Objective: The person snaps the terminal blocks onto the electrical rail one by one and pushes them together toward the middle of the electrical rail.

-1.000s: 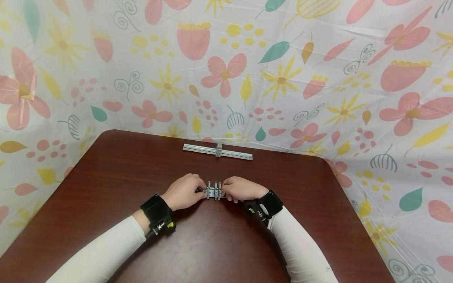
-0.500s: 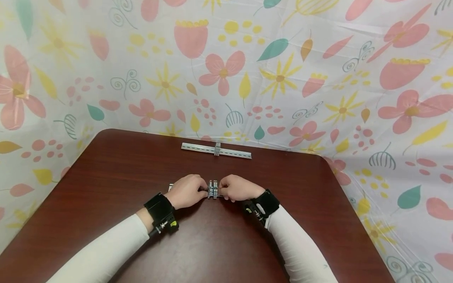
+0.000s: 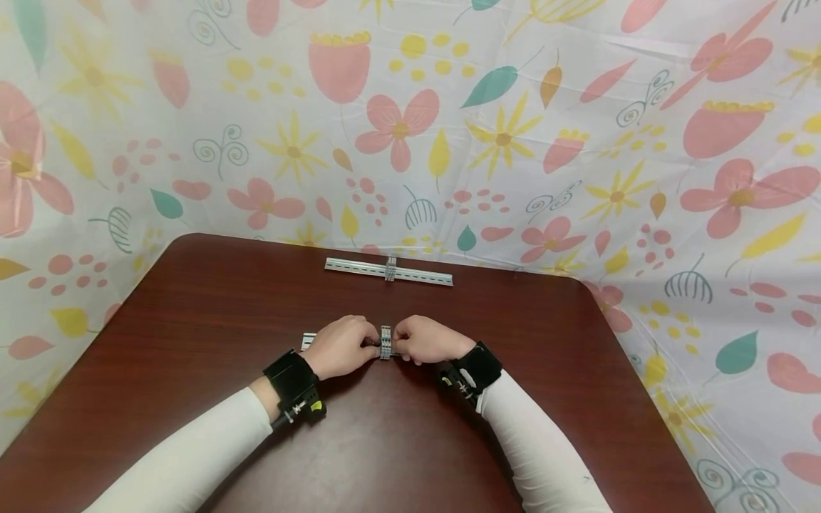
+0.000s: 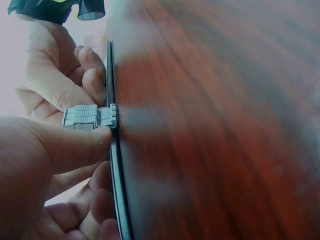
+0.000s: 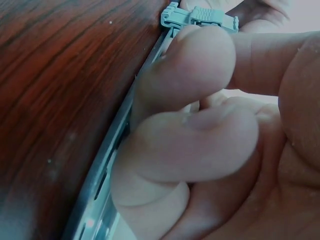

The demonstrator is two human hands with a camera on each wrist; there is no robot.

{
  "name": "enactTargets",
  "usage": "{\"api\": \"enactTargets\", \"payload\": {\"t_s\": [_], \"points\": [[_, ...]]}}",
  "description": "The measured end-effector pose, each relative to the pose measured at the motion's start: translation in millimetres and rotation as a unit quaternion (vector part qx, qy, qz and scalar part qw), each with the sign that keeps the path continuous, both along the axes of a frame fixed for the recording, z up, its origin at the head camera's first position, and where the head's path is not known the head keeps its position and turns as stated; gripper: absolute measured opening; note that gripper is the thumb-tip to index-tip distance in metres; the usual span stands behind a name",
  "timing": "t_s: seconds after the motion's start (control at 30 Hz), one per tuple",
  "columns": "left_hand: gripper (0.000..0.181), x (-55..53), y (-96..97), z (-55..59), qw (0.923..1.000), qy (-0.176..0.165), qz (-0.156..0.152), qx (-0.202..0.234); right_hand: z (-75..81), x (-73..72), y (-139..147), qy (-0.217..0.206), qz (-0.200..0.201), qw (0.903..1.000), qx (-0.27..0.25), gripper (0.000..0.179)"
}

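A close stack of grey terminal blocks [image 3: 385, 343] sits on a slotted metal DIN rail [image 3: 308, 341] on the table. My left hand [image 3: 343, 347] is on the stack's left side, its thumb against the blocks [image 4: 82, 117] in the left wrist view. From the right, my right hand [image 3: 431, 340] holds the stack with thumb and curled fingers. The right wrist view shows those fingers [image 5: 185, 145] bent beside the rail [image 5: 102, 175], the blocks [image 5: 200, 17] just beyond. The hands hide most of the rail in the head view.
Farther back lies a second slotted rail [image 3: 420, 276] with a small group of terminal blocks [image 3: 390, 268] near its middle. The brown table [image 3: 256, 285] ends at a flower-patterned curtain [image 3: 398, 192].
The spaced blocks between my hands have come together into one tight stack. My left hand has shifted right along the rail, uncovering its left end. The right hand keeps nearly the same place.
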State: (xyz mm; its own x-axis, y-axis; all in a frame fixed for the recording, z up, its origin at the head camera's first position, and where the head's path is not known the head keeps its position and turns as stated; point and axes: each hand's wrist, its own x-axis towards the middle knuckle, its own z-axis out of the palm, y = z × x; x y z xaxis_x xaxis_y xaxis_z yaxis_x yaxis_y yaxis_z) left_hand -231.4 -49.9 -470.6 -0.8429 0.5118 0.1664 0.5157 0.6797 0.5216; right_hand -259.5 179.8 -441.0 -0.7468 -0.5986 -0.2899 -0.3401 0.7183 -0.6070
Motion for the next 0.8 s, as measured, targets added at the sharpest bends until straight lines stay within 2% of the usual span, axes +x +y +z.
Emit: {"api": "enactTargets", "payload": {"t_s": [0.2, 0.3, 0.4, 0.5, 0.7, 0.8], "points": [[0.004, -0.8, 0.7, -0.2, 1.0, -0.005, -0.005, -0.001, 1.6, 1.8, 1.5, 0.0, 0.0, 1.0, -0.001, 0.03], [0.003, -0.6, -2.2, 0.9, 0.9997, -0.006, -0.023, -0.004, 2.8, 0.8, 4.5, -0.001, 0.011, 0.9999, -0.004, 0.03], [0.005, -0.1, -10.2, 4.3, 0.999, -0.011, -0.044, -0.007, 6.3, -1.2, 11.8, 0.001, 0.026, 0.9996, -0.008, 0.026], [0.014, -2.0, -22.9, 9.4, 0.9983, -0.016, -0.054, -0.012, 11.0, -3.3, 23.5, 0.012, 0.027, 0.9995, -0.013, 0.02], [0.028, -13.3, -52.4, 21.4, 0.9987, -0.031, -0.038, -0.01, 23.6, -3.0, 47.4, 0.054, -0.013, 0.9984, -0.01, 0.015], [0.031, -14.9, -65.8, 24.5, 0.9986, -0.043, -0.026, -0.013, 26.4, -0.7, 55.4, 0.074, -0.03, 0.9968, -0.002, 0.011]]}}
